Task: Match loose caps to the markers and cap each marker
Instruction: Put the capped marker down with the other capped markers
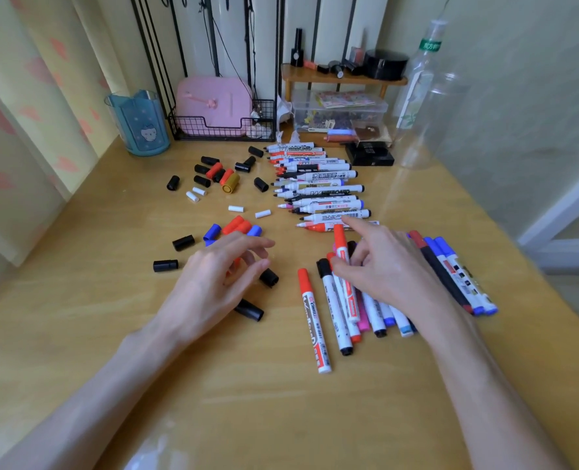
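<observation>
A row of several uncapped markers [318, 184] lies across the middle of the wooden table [78, 300]. Loose caps [213, 174] in black, red, white and gold are scattered to its left, with red and blue caps [237, 227] nearer me. My left hand [220, 279] hovers with relaxed fingers over a red cap [236, 262], mostly hidden beneath it, between two black caps [268, 277]. My right hand [386, 269] pinches a red-capped marker [342, 252] between thumb and fingers, index finger stretched out. It rests on a pile of capped markers [335, 317]. More capped markers [450, 273] lie to the right.
At the back stand a blue cup [139, 123], a wire basket [196, 130] holding a pink case, a clear plastic box [338, 110] under a small wooden shelf [342, 79], a black box [369, 156] and a clear bottle [423, 83]. The table's edge runs down the right.
</observation>
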